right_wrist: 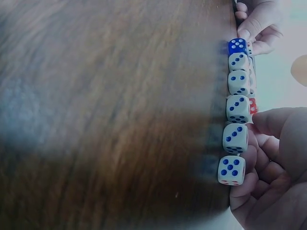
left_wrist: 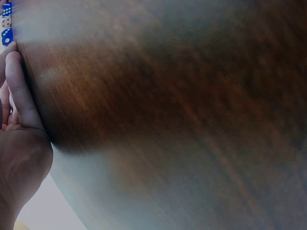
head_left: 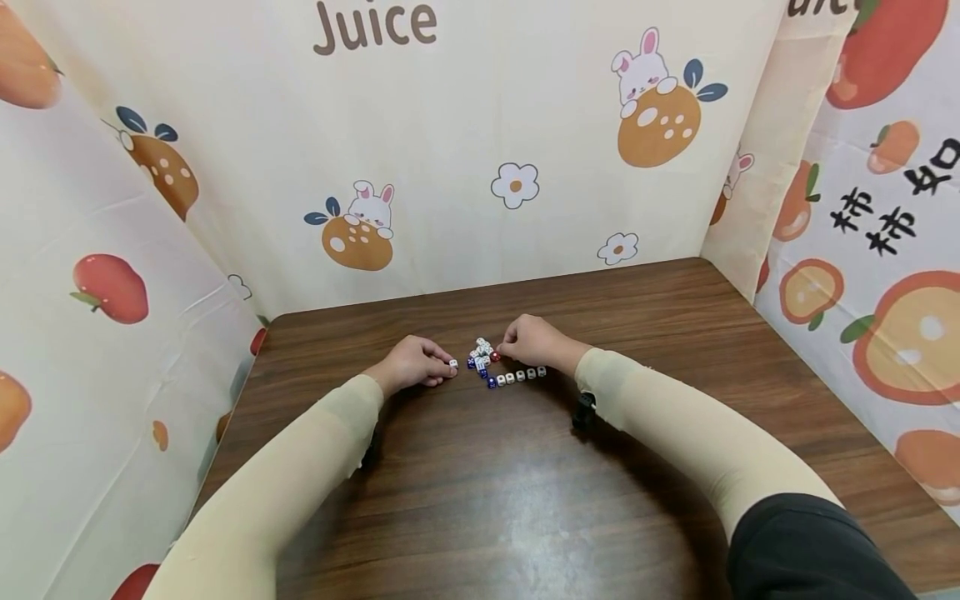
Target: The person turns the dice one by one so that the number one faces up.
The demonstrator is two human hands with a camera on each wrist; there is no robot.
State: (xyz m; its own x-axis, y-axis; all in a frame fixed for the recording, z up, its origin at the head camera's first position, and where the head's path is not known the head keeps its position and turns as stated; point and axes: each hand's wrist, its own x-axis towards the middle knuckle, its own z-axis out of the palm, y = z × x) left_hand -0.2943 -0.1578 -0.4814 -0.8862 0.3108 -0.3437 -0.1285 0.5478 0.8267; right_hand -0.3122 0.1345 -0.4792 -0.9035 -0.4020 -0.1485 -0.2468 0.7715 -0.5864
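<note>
My left hand (head_left: 416, 362) pinches a white die (head_left: 453, 364) between thumb and fingertips, just left of a small cluster of dice. My right hand (head_left: 536, 340) reaches in from the other side, its thumb and fingertips at a red die (head_left: 495, 356) on the cluster's right edge, seemingly pinching it. White dice (head_left: 482, 347) and a blue die (head_left: 472, 363) make up part of the cluster. In front runs a row of dice, with a blue die (right_wrist: 237, 46) at its left end and several white dice (right_wrist: 235, 138) to the right, below my right hand.
The dice lie on a dark brown wooden table (head_left: 480, 483). Cloth printed with fruit and rabbits (head_left: 450, 125) hangs behind the table and along both sides. A black wrist device (head_left: 583, 410) sits under my right wrist.
</note>
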